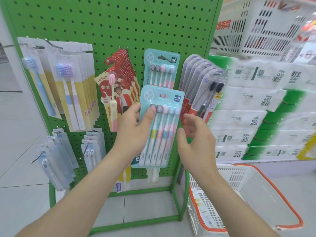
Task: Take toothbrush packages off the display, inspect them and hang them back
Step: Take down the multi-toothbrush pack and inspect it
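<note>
My left hand [135, 130] grips a teal package of several pastel toothbrushes [162, 130] by its left edge, thumb across the front near the bristles, in front of the green pegboard display [119, 23]. A matching teal package [160, 69] hangs on a hook just above it. Beside the held package's right edge, my right hand [195, 134] hovers with relaxed fingers and holds nothing. Red packages [123, 79] hang to the left, and dark-bristled toothbrush packs [203, 82] to the right.
White and yellow toothbrush packs [75, 86] and clear packs [56, 158] hang on the board's left side. A white basket with an orange rim [256, 194] stands on the floor at the right. Stacked tissue packs [266, 106] fill the shelf behind it.
</note>
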